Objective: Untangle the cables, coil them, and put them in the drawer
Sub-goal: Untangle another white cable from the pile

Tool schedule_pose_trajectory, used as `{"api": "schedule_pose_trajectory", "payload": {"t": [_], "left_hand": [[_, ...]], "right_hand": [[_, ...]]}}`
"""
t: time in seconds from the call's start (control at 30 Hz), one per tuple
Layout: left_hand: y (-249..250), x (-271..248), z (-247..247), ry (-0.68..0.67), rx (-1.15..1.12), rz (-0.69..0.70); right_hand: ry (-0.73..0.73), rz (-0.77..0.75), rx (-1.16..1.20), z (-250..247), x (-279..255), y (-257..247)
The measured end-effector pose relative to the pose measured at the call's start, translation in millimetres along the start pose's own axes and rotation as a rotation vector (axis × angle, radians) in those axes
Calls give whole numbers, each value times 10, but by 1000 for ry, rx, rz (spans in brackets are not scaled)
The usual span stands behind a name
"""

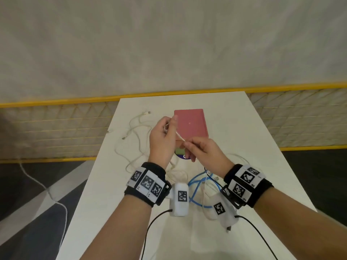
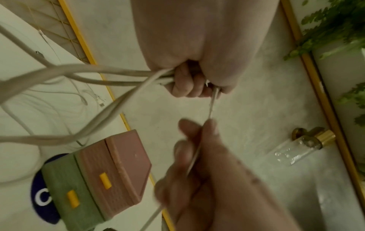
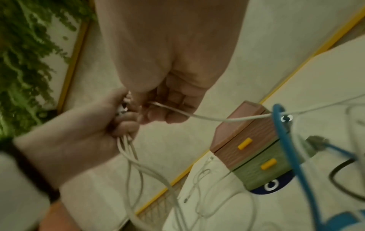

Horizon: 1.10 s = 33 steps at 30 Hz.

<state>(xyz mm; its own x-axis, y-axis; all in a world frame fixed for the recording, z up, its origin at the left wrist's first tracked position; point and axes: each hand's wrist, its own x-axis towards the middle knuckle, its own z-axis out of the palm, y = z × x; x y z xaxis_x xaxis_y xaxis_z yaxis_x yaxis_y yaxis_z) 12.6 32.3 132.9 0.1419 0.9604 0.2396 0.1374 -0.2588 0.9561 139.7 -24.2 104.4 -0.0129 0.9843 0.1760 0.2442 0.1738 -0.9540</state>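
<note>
White cable (image 1: 179,136) taut between both hands above counter (image 1: 244,128) centre. Left hand (image 1: 162,141) grip clamped on bunched loops; right hand (image 1: 203,150) pinches strand. Drawer box (image 1: 190,124) behind hands, toward far edge. Blue cable (image 1: 195,192) at near edge.

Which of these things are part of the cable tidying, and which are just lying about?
Part of the job:
white cable, held by left hand and right hand
blue cable
loose white cables
drawer box

Just lying about:
glass bottle
plant
blue sticker
</note>
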Motion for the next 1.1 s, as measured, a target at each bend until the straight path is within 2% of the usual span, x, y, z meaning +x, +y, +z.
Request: {"api": "schedule_pose_trajectory", "payload": {"t": [0.13,0.3,0.37,0.43,0.5,0.57,0.6,0.67,0.73,0.83,0.9,0.93,1.0,1.03,1.1], "left_hand": [[-7,65,62,-47,-120,-37],[238,126,-24,-9,-235,49],[344,188,-136,4,-370,7],[406,200,-245,-72,-461,-35],[445,120,-299,-232,-300,-33],[414,-9,-264,-423,65,-55],[366,-67,-223,-498,226,-81],[269,-149,-144,-587,373,-113],[216,-136,-167,-545,383,-109],[156,-12,-346,-206,259,-119],[91,29,-464,18,273,-60],[66,7,-478,81,309,-30],[64,-93,-409,105,302,31],[60,-155,-337,58,281,64],[37,-255,-184,-126,290,92]], "right_hand": [[-2,-36,-98,-52,-77,42],[-32,12,-186,-151,-174,196],[-26,37,-195,-225,-233,270],[3,41,-212,-286,-239,306],[65,24,-230,-320,-180,280],[129,1,-213,-345,-100,173],[134,-20,-197,-353,-65,105],[79,-60,-195,-366,-35,-21],[22,-58,-225,-387,-49,-65],[18,5,-232,-448,-115,23],[23,20,-249,-452,-152,83],[28,19,-261,-430,-162,100],[38,2,-282,-360,-147,87],[34,-11,-285,-320,-138,49],[17,-38,-269,-249,-108,-49]]}}
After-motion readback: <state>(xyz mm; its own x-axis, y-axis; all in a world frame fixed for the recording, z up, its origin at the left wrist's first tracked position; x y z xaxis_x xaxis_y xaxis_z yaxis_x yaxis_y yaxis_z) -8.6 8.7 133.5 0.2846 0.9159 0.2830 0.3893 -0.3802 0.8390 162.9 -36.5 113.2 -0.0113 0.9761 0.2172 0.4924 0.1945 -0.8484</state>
